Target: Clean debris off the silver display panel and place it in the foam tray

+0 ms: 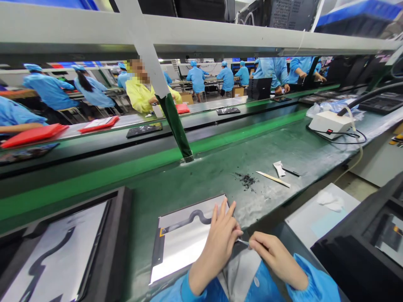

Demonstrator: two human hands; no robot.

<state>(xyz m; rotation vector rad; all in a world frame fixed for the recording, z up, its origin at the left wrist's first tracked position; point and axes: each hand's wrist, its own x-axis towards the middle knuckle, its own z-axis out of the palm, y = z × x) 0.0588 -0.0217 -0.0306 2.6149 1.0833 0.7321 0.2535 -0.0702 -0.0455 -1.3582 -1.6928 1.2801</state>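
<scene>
A flat screen panel (181, 251) with a silvery back lies on the green bench in front of me. A dark flex cable (184, 225) curves across its upper part. My left hand (217, 235) rests on the panel's right edge with its fingers stretched out, the thumb close to that edge. Just to the right, my right hand (272, 253) is closed in a pinch beside the corner. A thin pale strip (242, 242) runs between the two hands, its end at my right fingertips. Grey cloth (241, 270) shows below the hands, over my lap.
A black foam tray (122, 235) with another panel (63, 260) stands at left. Black scraps (247, 180), a pale blade-like stick (273, 179) and a black pen-like tool (291, 172) lie ahead. A white box (330, 124) sits farther right. A green post (174, 126) rises near the conveyor.
</scene>
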